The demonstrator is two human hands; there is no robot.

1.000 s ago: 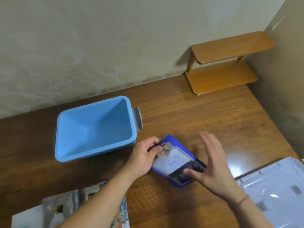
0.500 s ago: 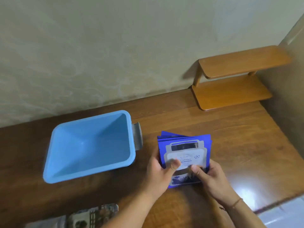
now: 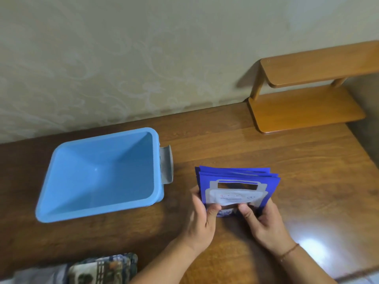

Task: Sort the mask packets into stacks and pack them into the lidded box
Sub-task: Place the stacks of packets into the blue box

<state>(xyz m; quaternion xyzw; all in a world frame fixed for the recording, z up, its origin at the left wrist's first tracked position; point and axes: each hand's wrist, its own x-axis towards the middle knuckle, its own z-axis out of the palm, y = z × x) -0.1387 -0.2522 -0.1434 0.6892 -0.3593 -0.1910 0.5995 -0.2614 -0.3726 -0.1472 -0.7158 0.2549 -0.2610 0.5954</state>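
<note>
Standing on edge on the bench (image 3: 266, 150), the blue mask packets (image 3: 238, 187) are pinched at their lower corners by both hands, left hand (image 3: 200, 220) nearer the open blue box (image 3: 98, 210), which lies just leftward.

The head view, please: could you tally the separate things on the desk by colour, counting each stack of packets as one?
Blue: 2, the light blue box and the dark blue packet stack, gripped by left hand and right hand.
Orange-brown: 1, the wooden shelf.
Multicoloured: 1, the patterned packets.
Total: 4.
</note>
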